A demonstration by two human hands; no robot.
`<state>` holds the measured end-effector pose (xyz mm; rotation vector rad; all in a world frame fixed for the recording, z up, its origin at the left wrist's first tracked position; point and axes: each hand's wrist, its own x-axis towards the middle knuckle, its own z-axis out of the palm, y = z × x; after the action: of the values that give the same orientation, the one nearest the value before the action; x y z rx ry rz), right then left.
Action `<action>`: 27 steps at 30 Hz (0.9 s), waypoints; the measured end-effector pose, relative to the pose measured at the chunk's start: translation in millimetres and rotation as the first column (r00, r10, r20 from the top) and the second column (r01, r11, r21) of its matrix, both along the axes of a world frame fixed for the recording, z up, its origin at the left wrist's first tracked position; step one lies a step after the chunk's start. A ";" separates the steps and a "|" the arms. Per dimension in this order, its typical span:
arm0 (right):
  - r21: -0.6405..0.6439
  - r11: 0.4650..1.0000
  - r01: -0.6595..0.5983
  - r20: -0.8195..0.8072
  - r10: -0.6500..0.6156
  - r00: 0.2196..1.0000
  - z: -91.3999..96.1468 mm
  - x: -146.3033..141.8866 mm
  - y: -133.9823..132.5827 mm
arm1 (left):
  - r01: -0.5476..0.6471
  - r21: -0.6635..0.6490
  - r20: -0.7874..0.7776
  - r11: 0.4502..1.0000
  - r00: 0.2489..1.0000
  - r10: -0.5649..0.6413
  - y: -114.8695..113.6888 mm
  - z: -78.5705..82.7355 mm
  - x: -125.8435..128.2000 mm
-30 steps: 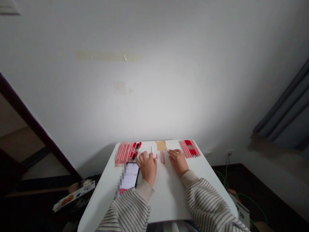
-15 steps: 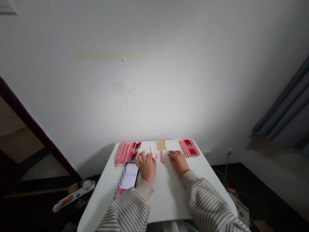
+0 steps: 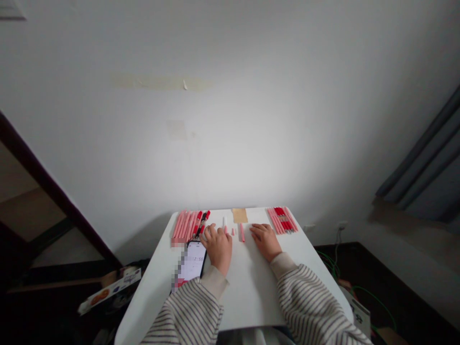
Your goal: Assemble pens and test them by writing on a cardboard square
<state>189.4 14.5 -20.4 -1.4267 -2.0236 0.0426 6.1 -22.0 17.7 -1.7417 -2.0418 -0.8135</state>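
My left hand (image 3: 220, 248) rests palm down on the white table (image 3: 247, 297), fingers apart and holding nothing I can see. Just beyond its fingertips lies a thin white-and-pink pen part (image 3: 225, 224). A tiny pink piece (image 3: 233, 232) sits to the right of that, and a pink pen barrel (image 3: 242, 233) lies further right, between the two hands. My right hand (image 3: 266, 242) lies flat with its fingers stretched toward the barrel, not touching it. Beside my left wrist is a phone (image 3: 194, 261) with a timer on its screen, partly blurred out.
A row of pink, red and black pens (image 3: 185, 225) lies at the table's back left. Another group of pink and red pens (image 3: 282, 220) is at the back right. A tan patch (image 3: 239, 215) marks the back edge, near the wall (image 3: 230, 120).
Both hands have stayed practically still, and the pen parts lie where they were. Only the digits on the phone's screen differ.
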 end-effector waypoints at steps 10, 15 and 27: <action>0.003 1.000 -0.018 -0.064 0.018 0.998 -3.5 1.3 2.4 | 0.151 0.089 0.053 0.984 0.986 -0.156 3.8 -3.7 -0.9; 0.066 0.998 0.004 -0.142 0.005 0.990 -4.8 1.8 3.2 | 0.236 0.103 0.097 0.966 0.964 -0.246 3.6 -4.1 1.3; 0.185 0.981 0.064 -0.211 -0.024 0.977 -0.7 4.2 2.4 | 0.316 0.067 0.142 0.947 0.936 -0.322 2.6 -4.7 1.8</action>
<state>193.6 16.9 -21.1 -1.2899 -1.7740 -0.0204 7.9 -19.4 12.9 -2.0769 -1.8373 -1.1087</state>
